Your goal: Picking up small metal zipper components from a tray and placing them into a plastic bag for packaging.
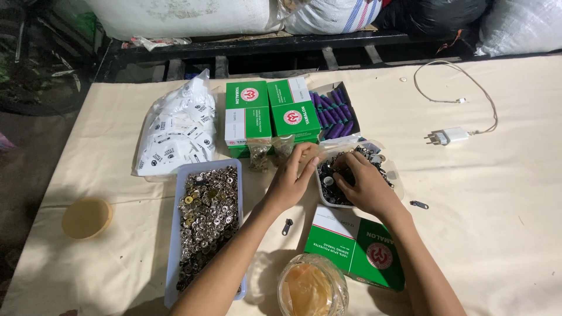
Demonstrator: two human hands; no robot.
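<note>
Hands [328,178] work on cream cloth table [497,199] beside stacked sacks [515,26].

Two green-and-white boxes [273,115] stand side by side at the counter's middle, each with a round red-and-white emblem; just right of them an open box [335,111] holds purple spools; a third green-and-white box [357,247] lies flat near the front edge; left, a clear bag of white labels [175,130] with dark round marks.
</note>
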